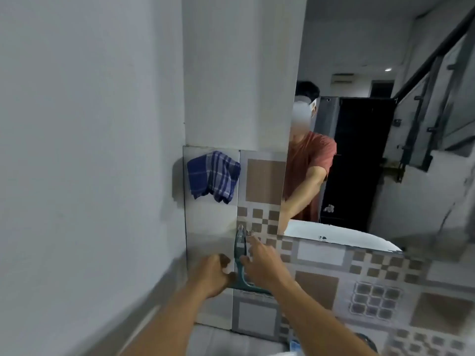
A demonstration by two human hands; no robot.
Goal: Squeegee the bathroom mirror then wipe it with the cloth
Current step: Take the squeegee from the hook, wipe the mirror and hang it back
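A teal squeegee (240, 253) stands upright against the patterned tile wall, handle up and blade at the bottom. My right hand (264, 265) is closed around its handle from the right. My left hand (210, 274) is curled over the blade's left end, hiding that end. A blue checked cloth (213, 178) hangs on the tiles above and to the left of the squeegee. The mirror (359, 155) is on the wall to the right, with its lower edge just above the tile band. It reflects a person in a red shirt.
A plain grey wall (90, 150) closes in the left side and meets the tiles in a corner. The white basin rim (334, 236) shows reflected at the mirror's lower edge. Patterned tiles (372, 291) run below the mirror.
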